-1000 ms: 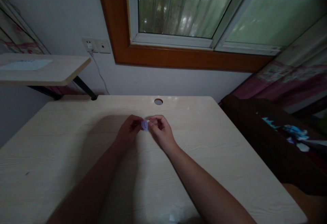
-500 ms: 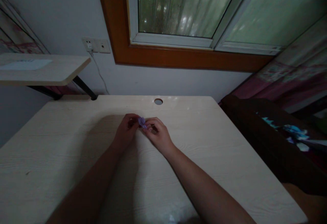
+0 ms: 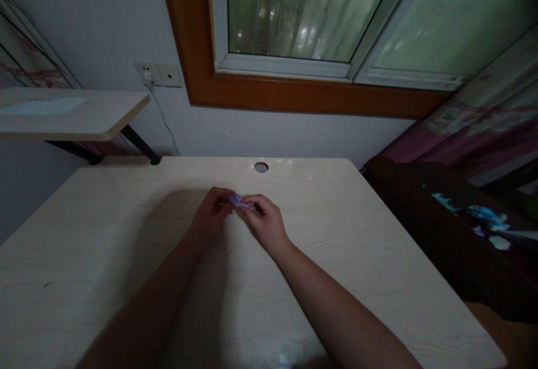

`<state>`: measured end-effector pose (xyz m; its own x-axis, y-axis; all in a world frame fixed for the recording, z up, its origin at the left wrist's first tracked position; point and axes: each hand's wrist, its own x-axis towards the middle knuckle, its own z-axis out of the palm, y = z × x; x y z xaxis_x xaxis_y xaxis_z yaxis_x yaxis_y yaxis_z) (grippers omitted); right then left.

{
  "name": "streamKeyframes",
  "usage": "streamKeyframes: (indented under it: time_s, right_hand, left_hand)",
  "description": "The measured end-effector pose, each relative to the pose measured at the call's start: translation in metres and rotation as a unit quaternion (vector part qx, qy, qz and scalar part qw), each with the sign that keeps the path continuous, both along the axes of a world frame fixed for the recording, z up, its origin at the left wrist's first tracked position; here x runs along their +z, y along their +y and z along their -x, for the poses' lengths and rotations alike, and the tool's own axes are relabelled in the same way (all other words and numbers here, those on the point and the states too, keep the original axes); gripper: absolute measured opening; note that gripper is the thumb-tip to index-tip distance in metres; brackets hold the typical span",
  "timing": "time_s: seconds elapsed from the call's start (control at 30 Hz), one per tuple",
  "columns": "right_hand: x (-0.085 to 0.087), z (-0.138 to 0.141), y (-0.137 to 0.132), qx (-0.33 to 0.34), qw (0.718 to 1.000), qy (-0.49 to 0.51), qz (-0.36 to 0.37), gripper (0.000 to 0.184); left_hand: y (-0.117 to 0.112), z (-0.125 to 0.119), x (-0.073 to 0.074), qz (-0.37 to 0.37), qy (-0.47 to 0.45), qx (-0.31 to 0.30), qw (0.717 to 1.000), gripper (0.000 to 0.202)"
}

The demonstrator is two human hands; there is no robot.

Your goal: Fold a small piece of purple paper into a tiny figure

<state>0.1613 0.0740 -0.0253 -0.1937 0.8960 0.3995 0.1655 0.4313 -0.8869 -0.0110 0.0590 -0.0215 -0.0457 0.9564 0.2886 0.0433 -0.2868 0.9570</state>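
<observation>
A small pale purple folded piece [image 3: 236, 200], maybe paper, sits pinched between the fingertips of both hands above the middle of a light wooden desk [image 3: 105, 257]. My left hand [image 3: 211, 213] grips its left side with curled fingers. My right hand [image 3: 263, 220] pinches its right side with thumb and forefinger. Most of the piece is hidden by the fingers, so I cannot make out its shape.
A round cable hole [image 3: 261, 166] lies at the desk's far edge. A raised shelf board [image 3: 71, 114] stands at the left, with wall sockets [image 3: 158, 74] and a cord behind it. A window is ahead. A dark bed frame [image 3: 441, 229] borders the desk's right side.
Both hands stayed together at the desk's middle and shifted slightly. The purple piece was turned between the fingertips and now lies flatter and more hidden.
</observation>
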Motion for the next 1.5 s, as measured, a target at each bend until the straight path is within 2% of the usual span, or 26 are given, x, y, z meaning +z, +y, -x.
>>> streamKeyframes:
  time_s: [0.17,0.27,0.5,0.8,1.33,1.5]
  right_hand:
    - [0.0017,-0.001,-0.0003,0.002,1.0,0.001,0.004,0.009]
    - [0.0013,-0.0019,0.0001,0.004,1.0,0.007,0.007,0.012]
    - [0.0015,-0.0022,-0.0002,0.009,1.0,0.019,0.006,0.012]
    - [0.0023,-0.003,0.0009,0.017,1.0,0.018,0.01,0.01]
    - [0.0048,-0.0031,0.0018,0.028,0.999,0.019,-0.001,0.007]
    - [0.0026,-0.0027,0.0029,0.015,1.0,0.017,0.007,0.007]
  left_hand:
    - [0.0025,0.0034,-0.002,-0.072,0.074,-0.017,0.994,0.014]
    - [0.0037,0.0036,-0.0023,-0.09,0.082,-0.024,0.992,0.01]
    - [0.005,0.0042,-0.0073,-0.092,0.079,-0.006,0.993,0.009]
    - [0.0045,0.0027,-0.0078,-0.068,0.006,-0.018,0.998,0.009]
    - [0.0054,0.0042,-0.0094,-0.059,-0.002,-0.027,0.998,0.007]
    - [0.0053,0.0027,-0.0092,-0.047,-0.012,-0.024,0.999,0.013]
